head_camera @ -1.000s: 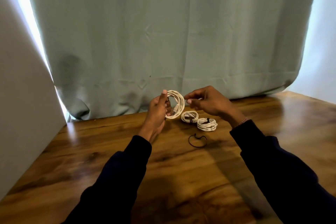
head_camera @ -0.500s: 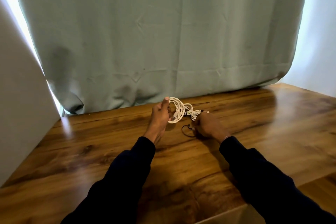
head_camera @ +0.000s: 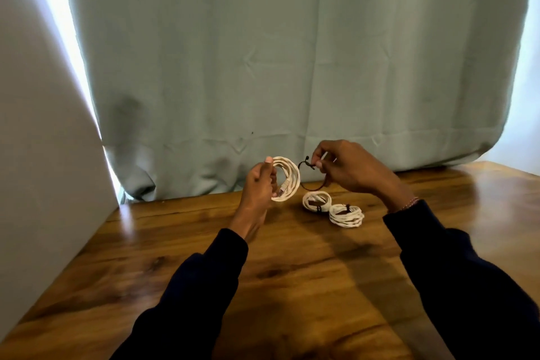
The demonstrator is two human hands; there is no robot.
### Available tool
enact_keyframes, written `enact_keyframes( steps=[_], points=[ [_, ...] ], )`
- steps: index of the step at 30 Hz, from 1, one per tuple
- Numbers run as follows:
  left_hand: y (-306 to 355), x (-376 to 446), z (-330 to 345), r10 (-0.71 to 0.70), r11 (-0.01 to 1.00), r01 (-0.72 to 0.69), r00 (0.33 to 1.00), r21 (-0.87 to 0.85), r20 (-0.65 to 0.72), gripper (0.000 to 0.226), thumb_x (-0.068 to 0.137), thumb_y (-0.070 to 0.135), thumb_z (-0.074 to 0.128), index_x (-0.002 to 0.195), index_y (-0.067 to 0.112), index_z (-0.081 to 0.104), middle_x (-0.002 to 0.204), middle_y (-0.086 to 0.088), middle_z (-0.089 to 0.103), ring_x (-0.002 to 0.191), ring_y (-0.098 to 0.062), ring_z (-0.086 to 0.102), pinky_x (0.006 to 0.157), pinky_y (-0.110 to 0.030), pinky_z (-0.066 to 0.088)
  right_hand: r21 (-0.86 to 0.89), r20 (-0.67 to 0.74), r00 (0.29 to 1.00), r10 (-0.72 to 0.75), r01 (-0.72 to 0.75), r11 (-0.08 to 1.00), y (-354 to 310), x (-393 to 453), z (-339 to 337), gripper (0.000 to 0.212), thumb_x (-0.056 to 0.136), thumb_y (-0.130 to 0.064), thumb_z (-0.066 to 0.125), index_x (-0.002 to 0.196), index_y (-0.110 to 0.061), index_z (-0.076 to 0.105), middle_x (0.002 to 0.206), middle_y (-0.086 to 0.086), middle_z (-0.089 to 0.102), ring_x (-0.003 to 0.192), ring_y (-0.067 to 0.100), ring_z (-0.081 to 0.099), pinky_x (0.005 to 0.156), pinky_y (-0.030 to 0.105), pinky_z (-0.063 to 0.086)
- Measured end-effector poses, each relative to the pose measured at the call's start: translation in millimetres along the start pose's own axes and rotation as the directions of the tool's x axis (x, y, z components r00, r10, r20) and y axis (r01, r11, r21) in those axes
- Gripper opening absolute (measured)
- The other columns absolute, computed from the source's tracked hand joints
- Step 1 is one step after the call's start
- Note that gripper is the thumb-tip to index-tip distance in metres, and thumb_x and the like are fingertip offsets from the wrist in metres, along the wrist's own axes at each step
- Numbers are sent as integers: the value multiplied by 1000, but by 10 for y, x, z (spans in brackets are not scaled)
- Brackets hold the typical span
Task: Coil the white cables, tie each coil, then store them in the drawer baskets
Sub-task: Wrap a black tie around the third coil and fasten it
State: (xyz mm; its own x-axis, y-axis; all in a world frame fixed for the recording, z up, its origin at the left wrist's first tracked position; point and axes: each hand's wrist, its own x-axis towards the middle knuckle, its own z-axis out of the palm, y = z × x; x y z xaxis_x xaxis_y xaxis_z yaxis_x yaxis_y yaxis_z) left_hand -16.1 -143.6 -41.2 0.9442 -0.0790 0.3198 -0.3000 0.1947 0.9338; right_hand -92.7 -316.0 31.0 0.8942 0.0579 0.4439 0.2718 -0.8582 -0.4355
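At the far left a pale grey flat panel stands upright along the left edge of the brown wooden tabletop, and a bright strip of daylight shows between it and the grey-green fabric curtain that hangs across the far side of the table. No drawer or basket is in sight, so none of the cables lies in a container. The left hand is raised above the far part of the table, its forearm in a dark navy sleeve reaching in from the near left; the thumb points up and lies against the upper left of a loose round coil of white cable, while the fingers curl round the coil's left side, so the hand grips it upright in the air, a pale plug visible inside the ring. Just right of that coil hangs a thin dark elastic tie loop, pinched at its top between the thumb and fingertips of the right hand, which is held at about the same height with its knuckles turned to the right and a thin beaded bracelet at the wrist. Beneath the right hand, resting on the table, a small tied white cable coil lies touching a second tied white cable coil to its near right, each bound by a dark band.
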Motion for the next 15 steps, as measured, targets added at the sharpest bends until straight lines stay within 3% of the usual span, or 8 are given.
enact_keyframes(
  steps=[4,6,10,15],
  points=[
    [128,50,-71,96,995,-95,995,43,-19,36,106,38,42,80,15,54,66,1,41,60,-9,40,49,-17,39,-32,228,968,-109,120,992,-408,91,-96,14,102,-22,55,100,-25,69,99,-9,69,74,12,69,76,34,58],
    [178,84,-115,127,990,-126,992,61,-12,36,105,40,43,84,14,56,72,-6,50,68,-16,48,55,-22,42,-46,241,960,-140,156,987,-532,153,-35,14,102,-20,56,100,-22,69,99,-8,69,75,12,69,75,33,57],
    [287,141,-205,183,981,-182,983,67,-2,37,104,43,44,88,14,59,77,-13,53,72,-23,50,59,-30,44,-85,152,964,-220,234,969,-617,317,122,9,97,-16,62,99,-19,70,98,-5,71,88,12,65,77,30,53],
    [414,195,-321,224,970,-220,974,99,-28,36,105,41,42,87,13,58,69,-2,45,64,-12,43,54,-23,41,-97,-138,968,-212,200,975,-643,522,295,6,91,-22,72,97,-20,72,88,-5,73,84,9,66,77,27,56]
  ],
)
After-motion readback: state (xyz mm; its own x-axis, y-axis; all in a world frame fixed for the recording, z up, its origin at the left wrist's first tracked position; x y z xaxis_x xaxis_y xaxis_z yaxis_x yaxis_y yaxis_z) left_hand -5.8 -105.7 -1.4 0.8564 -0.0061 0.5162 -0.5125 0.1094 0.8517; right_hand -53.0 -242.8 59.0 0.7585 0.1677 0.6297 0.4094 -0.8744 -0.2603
